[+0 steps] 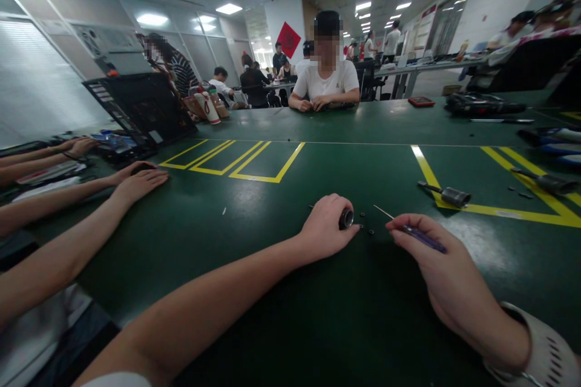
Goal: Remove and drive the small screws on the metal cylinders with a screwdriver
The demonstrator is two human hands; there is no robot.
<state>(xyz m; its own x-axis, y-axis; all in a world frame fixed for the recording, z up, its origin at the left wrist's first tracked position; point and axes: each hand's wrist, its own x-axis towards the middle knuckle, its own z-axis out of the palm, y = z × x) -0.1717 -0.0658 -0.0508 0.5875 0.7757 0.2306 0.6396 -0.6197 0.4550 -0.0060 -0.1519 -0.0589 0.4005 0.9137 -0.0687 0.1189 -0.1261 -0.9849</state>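
Note:
My left hand (327, 227) is wrapped round a dark metal cylinder (347, 218), whose open round end faces right. Several small dark round parts (371, 231) lie on the green table (254, 217) just right of its fingers. In my right hand (429, 248) is a screwdriver (424, 238) with a purple handle, held between thumb and fingers. The thin shaft points up and left towards the small parts, apart from them. Farther right, a metal cylinder with a shaft (454, 196) lies across a yellow tape line (426, 168).
Another person's hands (143, 182) rest on the table at the left. A person in white (324, 81) sits opposite. A second shafted cylinder (551, 183) lies at the far right, below a black tool case (483, 104). A dark open box (143, 109) stands at the back left.

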